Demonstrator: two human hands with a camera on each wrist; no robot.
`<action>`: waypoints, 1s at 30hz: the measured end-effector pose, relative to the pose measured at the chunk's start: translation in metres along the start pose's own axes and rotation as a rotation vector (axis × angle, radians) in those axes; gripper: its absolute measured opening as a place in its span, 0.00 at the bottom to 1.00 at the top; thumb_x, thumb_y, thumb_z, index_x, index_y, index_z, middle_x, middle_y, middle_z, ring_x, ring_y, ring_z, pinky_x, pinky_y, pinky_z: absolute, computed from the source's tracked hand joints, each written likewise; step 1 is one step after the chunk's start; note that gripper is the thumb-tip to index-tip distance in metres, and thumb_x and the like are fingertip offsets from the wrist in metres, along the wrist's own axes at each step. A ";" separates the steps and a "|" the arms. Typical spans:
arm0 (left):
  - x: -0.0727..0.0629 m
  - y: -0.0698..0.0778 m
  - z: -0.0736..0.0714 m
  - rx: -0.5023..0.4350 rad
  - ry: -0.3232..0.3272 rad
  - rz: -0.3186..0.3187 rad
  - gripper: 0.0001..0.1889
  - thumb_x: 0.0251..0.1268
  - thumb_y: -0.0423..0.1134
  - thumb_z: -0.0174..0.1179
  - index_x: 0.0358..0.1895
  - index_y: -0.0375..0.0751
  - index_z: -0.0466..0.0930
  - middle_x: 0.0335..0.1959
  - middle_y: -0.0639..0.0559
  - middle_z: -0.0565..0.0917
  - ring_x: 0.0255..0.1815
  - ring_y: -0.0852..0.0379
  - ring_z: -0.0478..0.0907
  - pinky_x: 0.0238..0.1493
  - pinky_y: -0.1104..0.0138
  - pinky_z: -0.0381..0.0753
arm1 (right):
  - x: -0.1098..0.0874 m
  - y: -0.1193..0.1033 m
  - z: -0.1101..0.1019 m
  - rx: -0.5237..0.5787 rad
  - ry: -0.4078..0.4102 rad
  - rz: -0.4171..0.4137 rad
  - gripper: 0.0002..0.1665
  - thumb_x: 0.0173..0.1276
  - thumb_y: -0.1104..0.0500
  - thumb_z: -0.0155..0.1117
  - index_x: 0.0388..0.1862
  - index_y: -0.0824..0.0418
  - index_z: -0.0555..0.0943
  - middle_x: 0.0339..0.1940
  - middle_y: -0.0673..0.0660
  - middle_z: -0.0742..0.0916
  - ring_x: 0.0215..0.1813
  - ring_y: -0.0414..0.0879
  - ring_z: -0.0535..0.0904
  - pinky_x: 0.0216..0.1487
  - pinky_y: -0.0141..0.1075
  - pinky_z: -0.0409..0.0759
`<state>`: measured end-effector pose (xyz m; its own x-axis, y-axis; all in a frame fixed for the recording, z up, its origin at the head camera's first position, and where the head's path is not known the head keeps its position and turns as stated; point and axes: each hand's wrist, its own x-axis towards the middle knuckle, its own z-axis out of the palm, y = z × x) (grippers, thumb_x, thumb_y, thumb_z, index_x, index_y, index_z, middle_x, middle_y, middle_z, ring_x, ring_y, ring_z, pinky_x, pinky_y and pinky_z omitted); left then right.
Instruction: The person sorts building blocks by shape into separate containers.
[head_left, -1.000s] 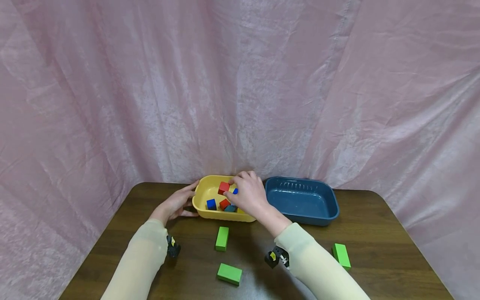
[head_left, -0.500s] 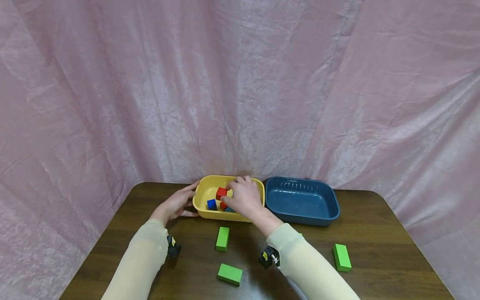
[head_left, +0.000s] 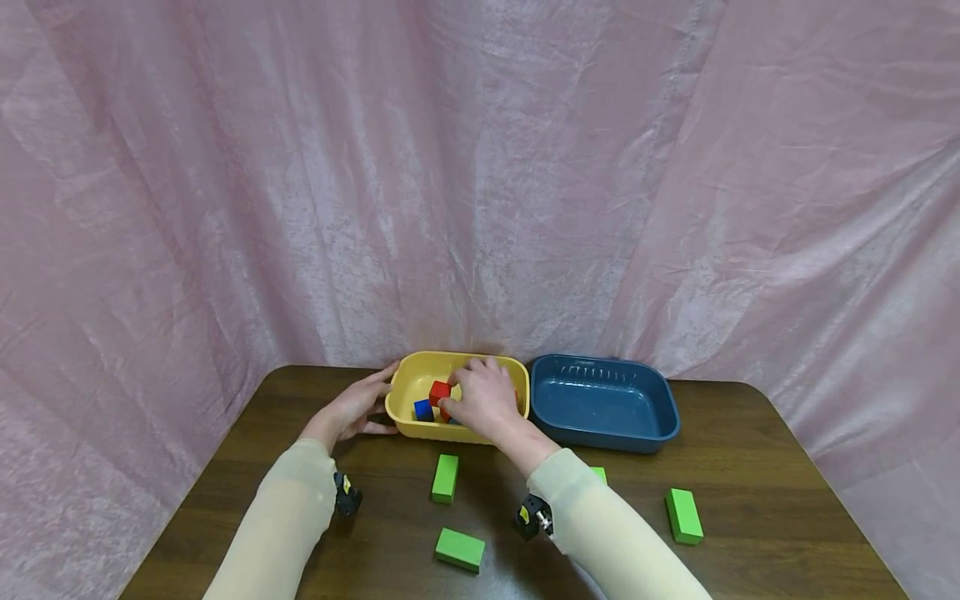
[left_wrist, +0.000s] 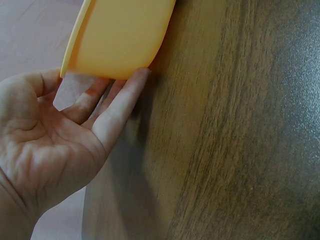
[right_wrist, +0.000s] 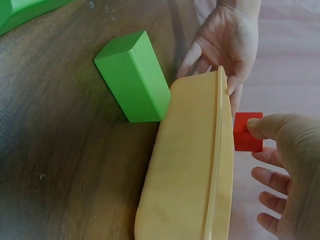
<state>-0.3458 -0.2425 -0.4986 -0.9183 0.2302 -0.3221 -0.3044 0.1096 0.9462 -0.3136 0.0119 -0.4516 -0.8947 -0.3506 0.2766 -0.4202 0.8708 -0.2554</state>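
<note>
My right hand pinches a red cube between thumb and fingertips, over the yellow bin. The right wrist view shows this cube just past the bin's rim. My left hand holds the bin's left end, one fingertip at the rim and other fingers spread against the outer wall. Inside the bin a blue cube lies near the left end. Another red block shows partly under my right thumb. My right hand hides much of the bin's contents.
A dark blue bin stands right beside the yellow one. Several green blocks lie on the wooden table, among them one block before the yellow bin, another block nearer and one at right. A pink curtain hangs behind.
My right hand has moved a little left and toward the near side with the red cube, uncovering the yellow bin's right end. My left hand stays where it was.
</note>
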 end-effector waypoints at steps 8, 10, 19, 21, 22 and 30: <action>0.000 0.001 0.000 -0.009 -0.002 -0.009 0.32 0.84 0.42 0.44 0.84 0.66 0.46 0.84 0.42 0.44 0.74 0.32 0.64 0.50 0.44 0.85 | 0.001 -0.002 0.004 -0.020 -0.006 -0.011 0.21 0.65 0.39 0.72 0.48 0.50 0.89 0.52 0.52 0.84 0.59 0.52 0.71 0.57 0.46 0.72; -0.001 0.001 0.000 -0.007 -0.006 -0.009 0.33 0.84 0.42 0.45 0.84 0.67 0.46 0.84 0.42 0.45 0.73 0.33 0.64 0.50 0.45 0.85 | 0.001 -0.002 0.004 -0.022 -0.009 -0.015 0.22 0.65 0.38 0.72 0.50 0.50 0.89 0.53 0.52 0.84 0.59 0.53 0.71 0.58 0.46 0.72; 0.002 0.001 -0.001 0.002 -0.003 0.000 0.33 0.83 0.43 0.46 0.84 0.67 0.47 0.83 0.42 0.49 0.73 0.33 0.66 0.49 0.45 0.85 | 0.000 0.002 -0.002 -0.009 0.009 -0.012 0.27 0.67 0.38 0.70 0.58 0.50 0.86 0.57 0.54 0.84 0.61 0.54 0.72 0.61 0.48 0.72; 0.003 0.000 -0.003 0.008 -0.002 0.005 0.33 0.83 0.44 0.46 0.84 0.67 0.46 0.83 0.41 0.48 0.73 0.33 0.65 0.49 0.44 0.85 | 0.000 0.003 -0.002 -0.007 0.008 -0.014 0.27 0.67 0.37 0.69 0.58 0.49 0.86 0.57 0.53 0.84 0.60 0.54 0.72 0.61 0.48 0.72; 0.003 0.000 -0.003 0.008 -0.002 0.007 0.33 0.83 0.43 0.46 0.84 0.67 0.46 0.83 0.41 0.48 0.73 0.32 0.65 0.49 0.44 0.85 | 0.000 0.003 -0.002 -0.004 0.008 -0.016 0.27 0.67 0.37 0.70 0.58 0.49 0.86 0.57 0.53 0.84 0.60 0.53 0.72 0.61 0.48 0.72; 0.005 -0.002 -0.001 -0.008 0.000 0.004 0.33 0.83 0.43 0.46 0.84 0.67 0.47 0.83 0.41 0.49 0.73 0.32 0.65 0.49 0.44 0.85 | -0.006 0.005 -0.009 -0.003 0.005 -0.055 0.28 0.67 0.37 0.69 0.59 0.50 0.86 0.56 0.53 0.84 0.60 0.53 0.72 0.59 0.48 0.72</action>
<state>-0.3499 -0.2428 -0.5016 -0.9193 0.2310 -0.3186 -0.3029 0.1013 0.9476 -0.3091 0.0212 -0.4457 -0.8696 -0.3960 0.2950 -0.4681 0.8512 -0.2373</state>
